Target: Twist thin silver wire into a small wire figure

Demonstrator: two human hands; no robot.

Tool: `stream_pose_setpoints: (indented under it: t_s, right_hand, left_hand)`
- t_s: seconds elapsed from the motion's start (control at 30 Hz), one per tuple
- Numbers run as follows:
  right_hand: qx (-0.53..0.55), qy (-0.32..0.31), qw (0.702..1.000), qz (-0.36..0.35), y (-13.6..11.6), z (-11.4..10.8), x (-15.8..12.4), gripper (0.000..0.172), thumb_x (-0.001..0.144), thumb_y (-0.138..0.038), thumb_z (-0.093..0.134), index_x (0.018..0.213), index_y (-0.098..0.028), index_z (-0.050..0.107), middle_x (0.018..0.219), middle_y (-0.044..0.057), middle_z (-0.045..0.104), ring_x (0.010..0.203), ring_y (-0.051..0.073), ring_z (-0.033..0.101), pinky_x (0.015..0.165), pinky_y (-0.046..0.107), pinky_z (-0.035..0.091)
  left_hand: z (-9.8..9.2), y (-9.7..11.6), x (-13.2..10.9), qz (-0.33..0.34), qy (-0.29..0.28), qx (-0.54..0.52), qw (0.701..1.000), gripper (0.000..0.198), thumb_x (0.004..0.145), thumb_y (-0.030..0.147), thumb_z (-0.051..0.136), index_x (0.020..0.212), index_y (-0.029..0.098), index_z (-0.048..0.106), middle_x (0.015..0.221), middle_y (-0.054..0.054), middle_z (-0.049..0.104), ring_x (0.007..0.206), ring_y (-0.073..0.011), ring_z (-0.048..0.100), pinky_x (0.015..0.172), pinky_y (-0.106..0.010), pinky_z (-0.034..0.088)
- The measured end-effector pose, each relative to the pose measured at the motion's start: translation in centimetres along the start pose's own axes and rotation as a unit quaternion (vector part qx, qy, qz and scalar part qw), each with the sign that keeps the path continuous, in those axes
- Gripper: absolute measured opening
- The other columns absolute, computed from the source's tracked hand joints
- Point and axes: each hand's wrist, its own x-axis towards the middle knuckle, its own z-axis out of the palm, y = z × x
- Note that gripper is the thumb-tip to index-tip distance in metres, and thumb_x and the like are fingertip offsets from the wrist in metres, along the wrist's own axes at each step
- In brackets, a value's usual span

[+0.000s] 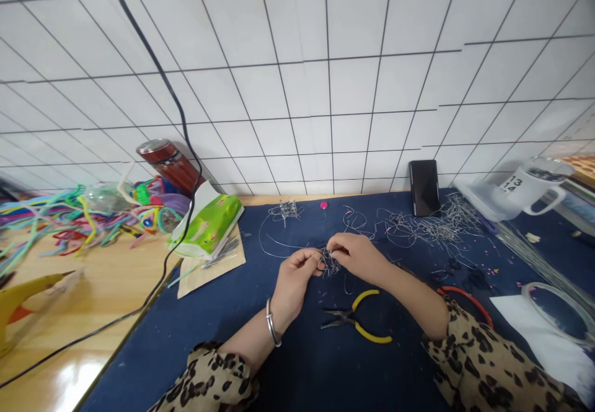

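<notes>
My left hand [296,276] and my right hand [356,256] meet over the dark blue mat [223,337], both pinched on a small tangle of thin silver wire [330,262] held between them. Loose wire strands trail from it across the mat. Yellow-handled pliers [357,322] lie on the mat just in front of my hands. A silver bangle sits on my left wrist.
More wire pieces [437,226] are heaped at the back right beside a black phone [424,187] and a white mug [530,189]. Coloured pipe cleaners [69,220], a green tissue pack [209,226], a red flask [170,163] and a black cable [181,121] lie left.
</notes>
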Motion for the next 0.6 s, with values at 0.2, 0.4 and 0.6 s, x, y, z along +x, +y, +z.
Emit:
stream_pose_setpoints:
  t_s: [0.2,0.4,0.6]
  right_hand:
    - [-0.022,0.013,1.0,0.005,-0.5,0.6,-0.3,0.017,0.077,-0.006,0.051,0.083,-0.02,0.059,0.079,0.0,0.061,0.075,0.012,0.055,0.068,0.023,0.039]
    - [-0.053,0.015,0.999,0.0,-0.5,1.1,-0.6,0.017,0.078,-0.006,0.049,0.084,-0.02,0.057,0.081,0.001,0.061,0.08,0.013,0.056,0.072,0.024,0.04]
    - [-0.056,0.021,0.998,0.001,-0.4,1.5,-0.6,0.016,0.077,-0.006,0.05,0.083,-0.019,0.057,0.081,0.001,0.061,0.079,0.013,0.057,0.072,0.024,0.041]
  left_hand:
    - [0.3,0.4,-0.3,0.02,-0.011,0.01,1.0,0.016,0.077,0.029,0.061,0.078,0.013,0.065,0.07,-0.002,0.061,0.062,-0.0098,0.053,0.059,-0.021,0.043]
    - [0.4,0.5,-0.4,0.023,-0.01,0.002,1.0,0.014,0.074,0.027,0.064,0.08,0.014,0.065,0.071,-0.002,0.061,0.062,-0.0099,0.052,0.059,-0.021,0.042]
    - [0.4,0.3,-0.4,0.031,0.009,0.025,0.999,0.011,0.069,0.024,0.066,0.074,0.014,0.065,0.078,-0.003,0.063,0.063,-0.0103,0.052,0.058,-0.022,0.043]
